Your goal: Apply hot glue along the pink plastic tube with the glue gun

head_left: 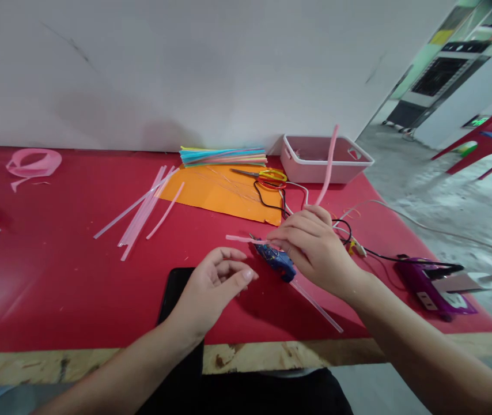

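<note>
1. Head view, clock centred on blue glue gun, which lies on red table, partly beneath the right hand.
2. Right hand, 2 o'clock: fingers closed on pink strip; a pink end projects towards 10. Whether they join is hidden.
3. Left hand, 8 o'clock: half open, fingers curled, near the gun.
4. Scissors at 12; pink basket at 1.

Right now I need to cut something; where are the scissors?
In the head view, the scissors lie just right of centre, at the right end of the orange sheet, beside the left end of the pink bin.
</note>
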